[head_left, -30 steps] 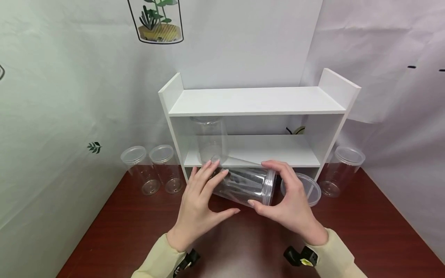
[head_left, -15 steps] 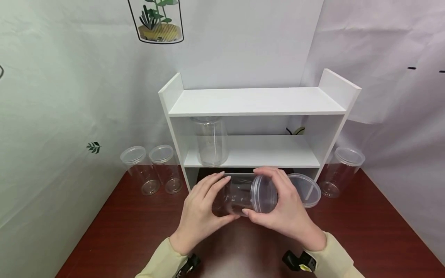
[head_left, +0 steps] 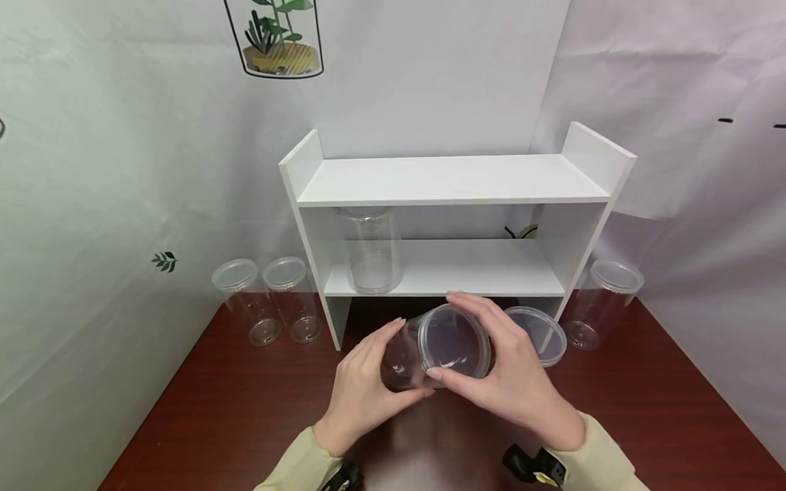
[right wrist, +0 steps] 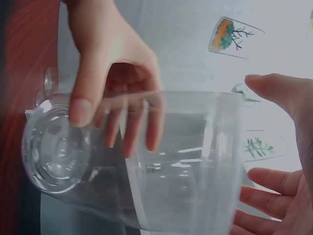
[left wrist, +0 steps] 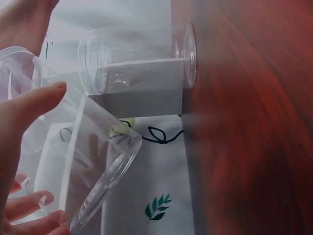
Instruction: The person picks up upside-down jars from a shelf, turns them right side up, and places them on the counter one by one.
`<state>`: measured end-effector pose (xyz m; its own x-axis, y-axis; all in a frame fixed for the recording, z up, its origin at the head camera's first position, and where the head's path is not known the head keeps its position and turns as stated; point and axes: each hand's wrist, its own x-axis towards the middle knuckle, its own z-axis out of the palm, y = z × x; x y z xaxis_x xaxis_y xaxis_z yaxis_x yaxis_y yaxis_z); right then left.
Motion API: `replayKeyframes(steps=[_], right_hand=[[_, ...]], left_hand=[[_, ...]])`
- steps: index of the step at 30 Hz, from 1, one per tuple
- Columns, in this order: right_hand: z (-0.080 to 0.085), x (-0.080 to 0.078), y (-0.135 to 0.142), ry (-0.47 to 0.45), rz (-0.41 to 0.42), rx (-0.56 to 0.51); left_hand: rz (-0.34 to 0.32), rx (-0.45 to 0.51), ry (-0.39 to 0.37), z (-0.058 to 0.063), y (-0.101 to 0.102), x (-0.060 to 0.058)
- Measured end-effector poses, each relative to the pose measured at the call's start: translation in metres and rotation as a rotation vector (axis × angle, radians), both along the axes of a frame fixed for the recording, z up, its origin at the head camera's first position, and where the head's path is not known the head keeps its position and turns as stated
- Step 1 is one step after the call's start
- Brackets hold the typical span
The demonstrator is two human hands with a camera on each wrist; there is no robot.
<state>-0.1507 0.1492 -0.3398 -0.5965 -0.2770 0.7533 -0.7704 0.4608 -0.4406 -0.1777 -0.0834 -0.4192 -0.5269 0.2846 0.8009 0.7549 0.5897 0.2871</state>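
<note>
A clear plastic jar (head_left: 405,361) is held tilted in the air between both hands, its round top end facing up toward the head camera. The left hand (head_left: 362,395) holds its body, with fingers above and thumb below. At the top end, the right hand (head_left: 516,375) grips the rim between thumb and fingers. The right wrist view shows the ringed base of the jar (right wrist: 58,152) at left, beside the left thumb. Close behind the right hand shows the round top of another clear jar (head_left: 540,337); the hand hides its lower part.
A white shelf unit (head_left: 430,181) stands at the back of the dark red table (head_left: 202,402). On its middle board is an upright clear jar (head_left: 373,256). Two clear jars (head_left: 248,300) stand left of the unit, one clear jar (head_left: 604,303) to its right.
The jar has swung from lying sideways, so its top end now faces the head camera. It has come slightly lower and nearer. Both hands stay on it, the left having moved a little right.
</note>
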Motion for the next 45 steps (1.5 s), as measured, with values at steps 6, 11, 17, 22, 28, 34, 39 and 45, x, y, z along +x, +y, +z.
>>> replayKeyframes(steps=[6, 11, 17, 22, 28, 34, 39, 45], right_hand=[[0.008, 0.000, 0.015, 0.046, -0.075, -0.043], [0.013, 0.000, 0.035, -0.014, -0.177, -0.086], [0.020, -0.001, 0.056, -0.049, -0.288, -0.206], [0.026, -0.001, 0.074, -0.089, -0.366, -0.314], [0.028, -0.005, 0.098, -0.126, -0.441, -0.418], [0.028, -0.012, 0.121, -0.202, -0.529, -0.430], [0.028, -0.025, 0.135, -0.322, -0.580, -0.404], [0.025, -0.047, 0.143, -0.397, -0.530, -0.329]], left_hand=[[0.010, 0.081, -0.172, -0.010, 0.001, 0.000], [-0.023, 0.164, -0.320, -0.014, 0.003, 0.000], [-0.119, 0.302, -0.500, -0.019, 0.007, -0.002], [-0.123, 0.323, -0.582, -0.023, 0.011, -0.002], [-0.133, 0.315, -0.603, -0.028, 0.018, -0.001], [-0.160, 0.274, -0.577, -0.032, 0.025, -0.001], [-0.206, 0.290, -0.644, -0.035, 0.033, -0.002], [-0.236, 0.301, -0.687, -0.038, 0.043, -0.003]])
